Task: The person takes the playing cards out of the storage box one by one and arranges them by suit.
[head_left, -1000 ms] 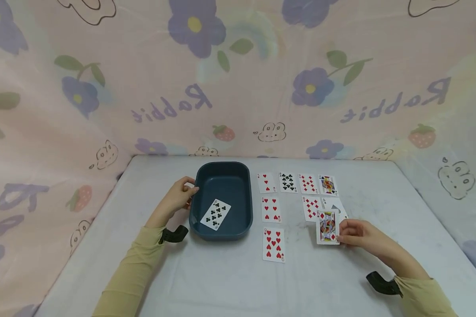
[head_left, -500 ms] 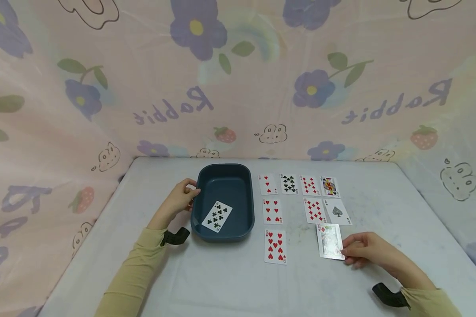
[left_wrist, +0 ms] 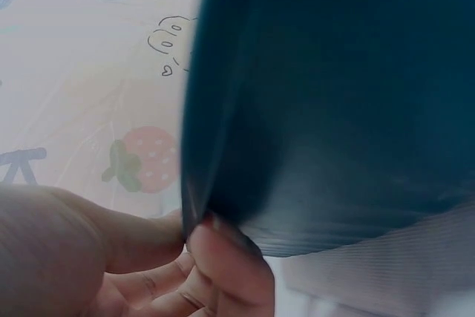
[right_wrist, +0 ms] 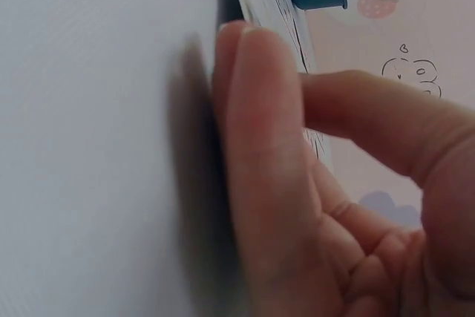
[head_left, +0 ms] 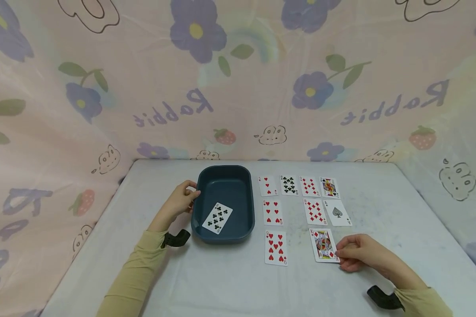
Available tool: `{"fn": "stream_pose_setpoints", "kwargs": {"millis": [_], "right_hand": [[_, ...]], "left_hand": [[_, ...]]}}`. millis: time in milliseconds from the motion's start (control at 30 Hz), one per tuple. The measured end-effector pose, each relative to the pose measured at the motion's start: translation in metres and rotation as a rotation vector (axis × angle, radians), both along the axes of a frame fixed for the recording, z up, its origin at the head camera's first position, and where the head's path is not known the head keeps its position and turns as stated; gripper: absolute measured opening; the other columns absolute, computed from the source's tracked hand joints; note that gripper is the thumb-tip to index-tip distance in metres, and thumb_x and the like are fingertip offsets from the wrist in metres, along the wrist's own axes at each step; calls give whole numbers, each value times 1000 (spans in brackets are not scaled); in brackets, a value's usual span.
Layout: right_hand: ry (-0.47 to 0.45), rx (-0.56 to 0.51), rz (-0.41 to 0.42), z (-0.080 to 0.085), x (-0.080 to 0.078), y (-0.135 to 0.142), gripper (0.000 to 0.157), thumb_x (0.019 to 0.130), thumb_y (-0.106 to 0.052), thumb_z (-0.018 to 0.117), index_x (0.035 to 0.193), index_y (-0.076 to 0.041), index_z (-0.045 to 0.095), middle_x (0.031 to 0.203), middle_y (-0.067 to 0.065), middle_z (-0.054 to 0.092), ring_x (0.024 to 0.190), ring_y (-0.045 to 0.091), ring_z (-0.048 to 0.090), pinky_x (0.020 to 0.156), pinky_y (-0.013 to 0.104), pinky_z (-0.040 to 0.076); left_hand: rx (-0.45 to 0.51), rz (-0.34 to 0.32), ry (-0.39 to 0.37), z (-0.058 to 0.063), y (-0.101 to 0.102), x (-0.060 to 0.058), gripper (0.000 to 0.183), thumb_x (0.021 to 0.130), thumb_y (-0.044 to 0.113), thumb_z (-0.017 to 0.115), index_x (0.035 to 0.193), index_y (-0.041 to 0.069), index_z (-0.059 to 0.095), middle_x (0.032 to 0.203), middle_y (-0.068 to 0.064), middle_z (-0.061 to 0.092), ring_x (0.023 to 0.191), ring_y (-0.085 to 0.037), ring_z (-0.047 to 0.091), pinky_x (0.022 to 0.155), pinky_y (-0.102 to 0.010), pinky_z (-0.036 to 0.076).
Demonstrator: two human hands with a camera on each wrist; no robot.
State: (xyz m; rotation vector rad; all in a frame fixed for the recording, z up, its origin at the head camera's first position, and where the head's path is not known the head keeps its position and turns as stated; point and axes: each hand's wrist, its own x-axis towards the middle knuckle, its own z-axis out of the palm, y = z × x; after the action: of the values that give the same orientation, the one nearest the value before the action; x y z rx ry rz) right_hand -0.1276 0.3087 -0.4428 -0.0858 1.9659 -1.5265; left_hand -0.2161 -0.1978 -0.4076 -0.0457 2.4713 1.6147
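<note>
In the head view my right hand [head_left: 361, 253] pinches the lower right corner of a face-up king of diamonds playing card [head_left: 324, 246], close over the table in front of the ace of spades [head_left: 337, 213]. In the right wrist view the fingers [right_wrist: 263, 109] lie near the white surface and hide most of the card. My left hand [head_left: 179, 198] grips the left rim of a dark teal tray [head_left: 252, 207], thumb and fingers on either side of the wall in the left wrist view. Inside the tray lies one clubs card [head_left: 217, 218].
Right of the tray, face-up cards lie in rough rows: a hearts card [head_left: 267, 186], a clubs card [head_left: 289, 185], a diamonds card [head_left: 310, 186] and a jack [head_left: 329, 187] at the back. More hearts [head_left: 275, 248] and diamonds cards [head_left: 315, 211] lie nearer. Patterned cloth [head_left: 238, 88] surrounds the white table.
My right hand has brought the king from over the ace of spades toward the front, uncovering the ace; its glare has gone. My left hand stays on the tray's rim.
</note>
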Motion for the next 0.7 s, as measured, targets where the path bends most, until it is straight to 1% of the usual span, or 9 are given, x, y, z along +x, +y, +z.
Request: {"fn": "stream_pose_setpoints", "kwargs": {"millis": [200,400,700], "right_hand": [[0,7,-6,3,3,0,22,92,-12,63,100,8,57,78,12,68,68,18,67,63,33,56],[11,46,-19,5,4,0,23,92,-12,63,100,8,58,77,11,68,68,19,67,63,34,56],[23,78,-31,6,4,1,20,92,-10,63,99,9,59,74,9,67,64,17,66,60,33,56]], "left_hand": [[1,-1,8,-1,0,1,30,100,13,51,126,-1,44,68,-6,46,56,-16,47,49,-27,46],[2,7,-1,-1,0,0,29,100,13,51,126,1,44,69,-7,47,56,-17,47,49,-27,46],[-10,10,-1,-1,2,2,30,101,14,50,127,2,44,70,-6,47,55,-17,48,51,-30,47]]}}
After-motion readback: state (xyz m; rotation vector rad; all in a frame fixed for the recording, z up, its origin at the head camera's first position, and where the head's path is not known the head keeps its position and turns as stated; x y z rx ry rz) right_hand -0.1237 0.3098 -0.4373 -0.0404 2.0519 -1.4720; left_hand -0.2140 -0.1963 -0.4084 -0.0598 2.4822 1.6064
